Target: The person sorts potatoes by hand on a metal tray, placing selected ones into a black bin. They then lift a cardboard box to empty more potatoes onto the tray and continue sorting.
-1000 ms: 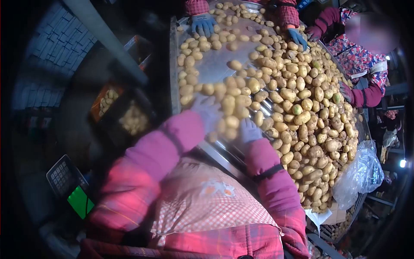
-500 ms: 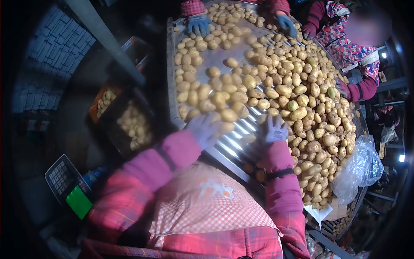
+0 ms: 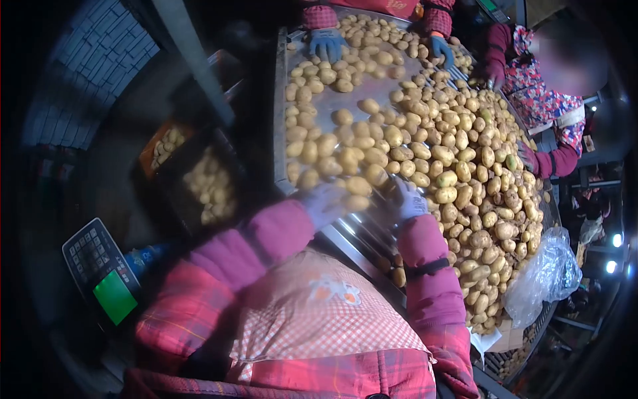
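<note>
Nearest me, at the near edge of the long metal sorting table, my left hand in its pale glove lies with an open, flat grip against the small yellow-brown potatoes, clamping none. My right hand is likewise spread on potatoes. Since half a second ago both hands have shifted slightly along that edge. The potatoes' long axes point every way. Farther up the table, blue-gloved co-worker hands touch the pile.
</note>
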Demonstrator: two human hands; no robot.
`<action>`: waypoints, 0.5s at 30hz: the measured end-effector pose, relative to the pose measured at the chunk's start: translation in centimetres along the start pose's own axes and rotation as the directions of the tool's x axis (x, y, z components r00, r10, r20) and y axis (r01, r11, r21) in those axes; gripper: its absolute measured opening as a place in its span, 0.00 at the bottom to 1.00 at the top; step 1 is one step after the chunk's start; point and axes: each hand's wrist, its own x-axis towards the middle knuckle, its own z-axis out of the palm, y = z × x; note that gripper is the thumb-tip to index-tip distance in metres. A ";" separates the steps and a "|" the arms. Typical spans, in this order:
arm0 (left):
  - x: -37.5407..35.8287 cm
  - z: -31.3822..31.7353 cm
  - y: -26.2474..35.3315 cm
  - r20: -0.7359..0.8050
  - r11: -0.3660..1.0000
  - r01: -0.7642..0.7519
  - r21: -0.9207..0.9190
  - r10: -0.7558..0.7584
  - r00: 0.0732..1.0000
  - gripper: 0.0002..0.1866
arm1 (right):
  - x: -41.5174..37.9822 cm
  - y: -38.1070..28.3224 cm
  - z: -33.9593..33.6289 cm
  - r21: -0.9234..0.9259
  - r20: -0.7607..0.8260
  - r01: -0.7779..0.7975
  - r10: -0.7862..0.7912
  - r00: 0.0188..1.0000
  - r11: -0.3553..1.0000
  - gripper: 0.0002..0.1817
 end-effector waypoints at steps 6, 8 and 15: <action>-0.6 -2.7 2.4 0.337 0.409 0.464 -0.786 -0.346 0.876 0.20 | 2.5 -2.1 -0.1 -0.349 0.201 -0.016 0.091 0.975 0.937 0.23; -1.0 -3.1 1.4 0.364 0.231 0.483 -0.844 -0.414 0.834 0.20 | 3.5 -1.6 -0.6 -0.173 0.137 -0.164 0.189 0.972 0.971 0.21; 1.0 -4.4 4.1 0.603 -0.270 0.546 -0.793 -0.471 0.644 0.27 | 3.2 -1.8 -0.7 0.759 0.236 -0.208 0.036 0.971 0.617 0.27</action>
